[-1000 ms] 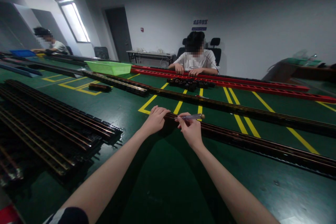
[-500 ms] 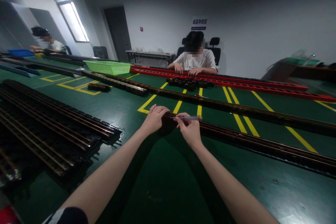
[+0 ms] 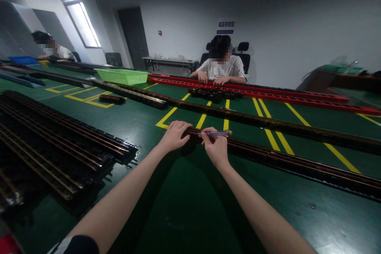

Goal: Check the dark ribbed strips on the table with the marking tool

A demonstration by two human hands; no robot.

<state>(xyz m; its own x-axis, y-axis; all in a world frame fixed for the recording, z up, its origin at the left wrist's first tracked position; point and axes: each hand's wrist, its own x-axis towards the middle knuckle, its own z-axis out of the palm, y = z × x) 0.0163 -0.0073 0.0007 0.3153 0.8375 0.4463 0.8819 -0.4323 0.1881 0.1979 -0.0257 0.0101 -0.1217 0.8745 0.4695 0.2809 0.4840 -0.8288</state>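
A long dark rail with copper-coloured strips (image 3: 285,159) runs from the middle of the green table toward the right edge. Over its left end lies my left hand (image 3: 175,135), fingers wrapped round the rail and thumb toward the near side. My right hand (image 3: 216,147) pinches a screwdriver (image 3: 219,133) with a clear handle, held nearly level just above the rail. The tool's shaft points left toward my left hand; its tip is too small to make out.
Several dark rails (image 3: 53,139) lie at the left. Another long rail (image 3: 253,118) crosses behind my hands, with a short piece (image 3: 112,99) and a green basket (image 3: 122,76) farther back. A person (image 3: 222,65) sits opposite, behind red racks (image 3: 282,96).
My right hand and the screwdriver have shifted slightly right. My left thumb has moved a little outward to the right. The person at far left has leaned slightly.
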